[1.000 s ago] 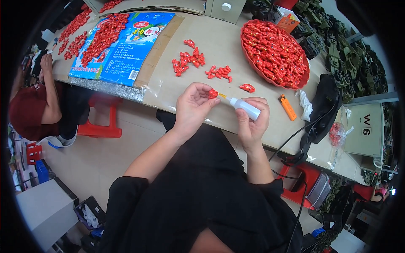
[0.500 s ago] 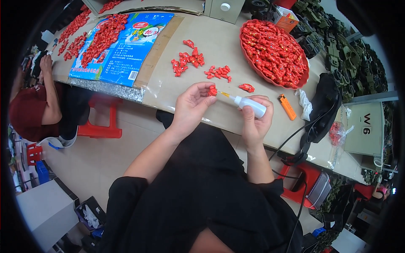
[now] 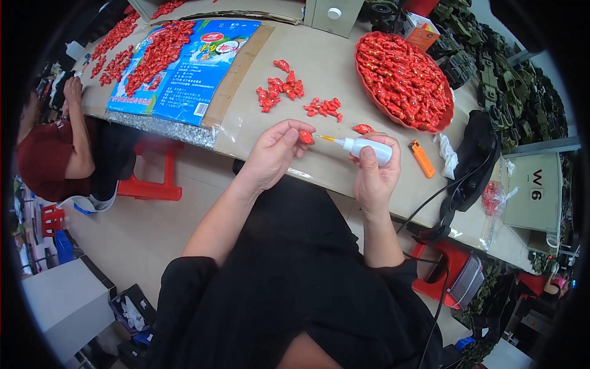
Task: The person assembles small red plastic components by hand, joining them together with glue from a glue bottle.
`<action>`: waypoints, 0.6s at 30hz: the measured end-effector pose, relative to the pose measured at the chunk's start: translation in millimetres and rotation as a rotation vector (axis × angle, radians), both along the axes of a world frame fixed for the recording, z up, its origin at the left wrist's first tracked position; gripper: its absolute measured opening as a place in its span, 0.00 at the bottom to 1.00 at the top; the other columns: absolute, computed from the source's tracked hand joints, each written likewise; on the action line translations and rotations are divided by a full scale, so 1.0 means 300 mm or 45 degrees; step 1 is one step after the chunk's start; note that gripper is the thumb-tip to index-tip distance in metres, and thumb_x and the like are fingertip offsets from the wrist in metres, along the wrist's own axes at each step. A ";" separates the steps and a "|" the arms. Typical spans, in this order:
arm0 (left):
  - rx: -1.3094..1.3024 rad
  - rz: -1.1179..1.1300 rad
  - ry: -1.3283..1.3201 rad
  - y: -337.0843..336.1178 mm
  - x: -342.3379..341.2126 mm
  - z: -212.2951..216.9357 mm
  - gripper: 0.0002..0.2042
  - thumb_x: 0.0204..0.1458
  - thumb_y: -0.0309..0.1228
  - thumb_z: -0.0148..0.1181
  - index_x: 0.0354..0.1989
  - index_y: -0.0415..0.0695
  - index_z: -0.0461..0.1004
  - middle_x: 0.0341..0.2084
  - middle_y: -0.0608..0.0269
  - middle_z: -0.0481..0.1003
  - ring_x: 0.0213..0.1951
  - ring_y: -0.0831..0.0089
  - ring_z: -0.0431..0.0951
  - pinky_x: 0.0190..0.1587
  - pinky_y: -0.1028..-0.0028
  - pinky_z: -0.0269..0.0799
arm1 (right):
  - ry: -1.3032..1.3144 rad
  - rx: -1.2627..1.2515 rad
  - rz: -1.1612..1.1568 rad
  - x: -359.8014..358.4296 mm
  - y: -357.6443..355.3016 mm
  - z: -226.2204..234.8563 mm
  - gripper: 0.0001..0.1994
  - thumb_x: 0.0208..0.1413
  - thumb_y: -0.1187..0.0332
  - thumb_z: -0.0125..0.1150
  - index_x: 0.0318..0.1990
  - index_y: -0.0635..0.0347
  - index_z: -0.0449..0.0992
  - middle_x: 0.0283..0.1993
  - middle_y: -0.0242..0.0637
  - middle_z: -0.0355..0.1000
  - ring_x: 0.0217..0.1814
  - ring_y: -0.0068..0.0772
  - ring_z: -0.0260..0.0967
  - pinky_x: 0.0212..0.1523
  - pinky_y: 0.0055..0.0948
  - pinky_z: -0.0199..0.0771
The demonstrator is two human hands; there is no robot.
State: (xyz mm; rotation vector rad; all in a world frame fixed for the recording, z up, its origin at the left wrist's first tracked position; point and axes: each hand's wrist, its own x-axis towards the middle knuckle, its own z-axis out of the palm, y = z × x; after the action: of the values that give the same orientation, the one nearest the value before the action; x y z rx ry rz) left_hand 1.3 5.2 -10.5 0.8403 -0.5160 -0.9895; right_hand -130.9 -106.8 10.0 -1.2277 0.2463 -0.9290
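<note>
My left hand (image 3: pixel 275 154) pinches a small red figurine (image 3: pixel 305 137) between thumb and fingers, above the table's near edge. In my right hand (image 3: pixel 376 175) is a white squeeze bottle (image 3: pixel 373 150), lying sideways with its yellow-based needle tip (image 3: pixel 329 138) pointing left at the figurine. The tip ends close to the piece; whether they touch I cannot tell. Just beyond the bottle lies one loose red piece (image 3: pixel 363 128). Farther off are a cluster of small red parts (image 3: pixel 324 107) and a group of red figurines (image 3: pixel 279 91).
A red scalloped basin (image 3: pixel 447 126) heaped with red figurines stands at the back right. Near it lie an orange lighter (image 3: pixel 421 158), a crumpled white tissue (image 3: pixel 448 157) and a black strap (image 3: pixel 473 150) with a cable. Blue printed cardboard (image 3: pixel 190 80) bears more figurines. A co-worker (image 3: pixel 52 154) sits left.
The figurine in my left hand has been turned and shifted slightly left and down. A wider gap shows between it and the bottle. The whole view has shifted a little.
</note>
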 end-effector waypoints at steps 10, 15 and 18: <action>0.018 -0.065 0.032 0.001 -0.002 0.011 0.11 0.56 0.32 0.40 0.38 0.38 0.64 0.22 0.66 0.64 0.25 0.80 0.61 0.29 0.81 0.57 | 0.056 -0.347 -0.070 0.003 0.017 -0.017 0.11 0.49 0.74 0.55 0.36 0.65 0.60 0.36 0.37 0.59 0.32 0.21 0.60 0.32 0.18 0.63; -0.017 -0.073 0.041 0.000 0.002 0.002 0.08 0.56 0.32 0.40 0.36 0.41 0.62 0.22 0.68 0.63 0.25 0.81 0.60 0.29 0.82 0.57 | 0.078 -0.408 -0.092 0.006 0.016 -0.016 0.10 0.48 0.74 0.55 0.35 0.65 0.61 0.35 0.38 0.59 0.31 0.22 0.60 0.31 0.18 0.63; -0.036 -0.112 0.047 0.002 0.005 0.001 0.07 0.56 0.32 0.40 0.35 0.42 0.62 0.23 0.70 0.63 0.26 0.82 0.61 0.29 0.82 0.57 | 0.080 -0.437 -0.118 0.009 0.016 -0.022 0.10 0.48 0.74 0.55 0.35 0.65 0.61 0.35 0.39 0.60 0.31 0.22 0.60 0.31 0.19 0.63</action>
State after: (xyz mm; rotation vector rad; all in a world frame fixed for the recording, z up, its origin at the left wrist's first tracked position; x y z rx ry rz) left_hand 2.7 5.7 -10.3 0.7777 -0.5379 -1.0742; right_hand -128.1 -102.2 3.3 -1.5737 0.1997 -1.0429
